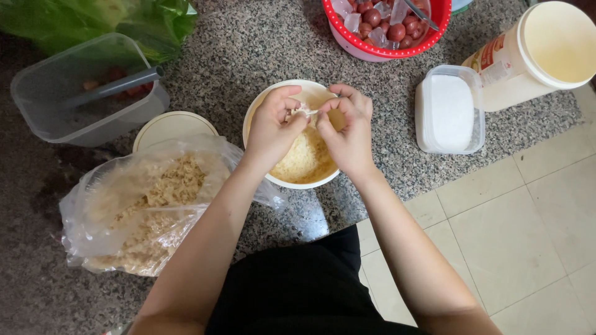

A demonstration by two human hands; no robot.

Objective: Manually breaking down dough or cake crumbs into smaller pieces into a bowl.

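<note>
A cream bowl (256,115) stands on the speckled stone counter (248,43), part filled with pale yellow crumbled noodles (304,160). Above it my left hand (272,130) and my right hand (349,130) meet, both pinching one small whitish piece (304,111) between thumbs and fingertips. What the piece is cannot be made out. Both forearms reach in from the bottom of the head view.
A clear plastic bag of broken noodles (143,208) lies at the left beside a cream lid (171,127). A clear tub with a grey handle (87,90), a red colander of small red fruit (385,28), a white-lidded box (450,111) and a cream jar on its side (537,53) surround the bowl.
</note>
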